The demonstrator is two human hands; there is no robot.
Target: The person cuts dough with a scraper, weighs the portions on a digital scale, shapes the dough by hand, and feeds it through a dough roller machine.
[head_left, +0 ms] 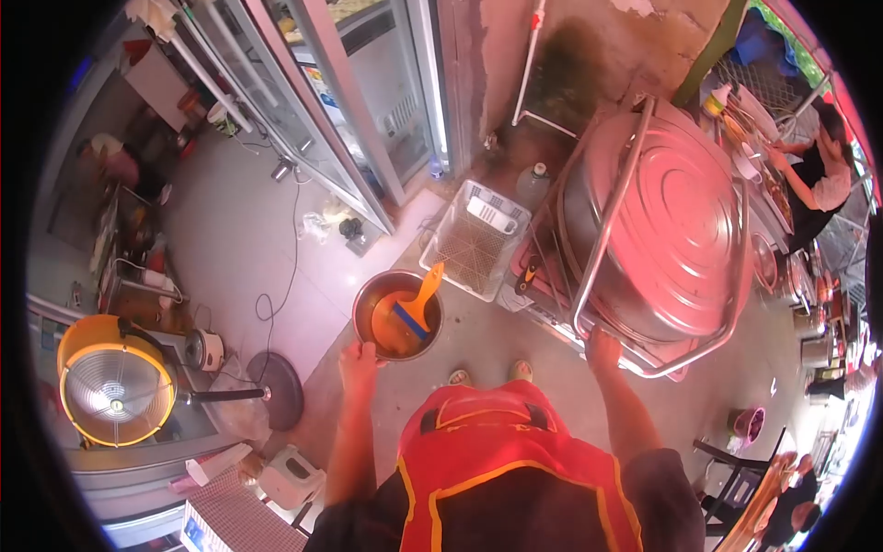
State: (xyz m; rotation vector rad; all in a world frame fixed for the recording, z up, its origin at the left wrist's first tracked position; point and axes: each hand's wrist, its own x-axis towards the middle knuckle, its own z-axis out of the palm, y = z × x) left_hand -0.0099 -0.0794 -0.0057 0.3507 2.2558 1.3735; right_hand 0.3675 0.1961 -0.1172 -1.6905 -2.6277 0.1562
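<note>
My left hand (359, 361) is closed on the rim of a metal pot (438, 339). Orange-brown liquid (378, 317) fills part of it. A wide brush (425, 293) with an orange-yellow handle and a blue band leans inside, its bristle end down in the pot. On the other side, my right hand (602, 350) wraps round the lower bar of a tubular metal frame (589, 285). That frame surrounds a big, round steel vessel (681, 221) with a ringed lid. Fingertip detail on both hands is small.
A white plastic basket (464, 244) stands beyond the pot, with a clear jug (533, 184) beside it. A yellow fan (117, 391) and its round base (276, 391) are at left. A cable (295, 221) crosses the floor. Another person (819, 175) works at far right.
</note>
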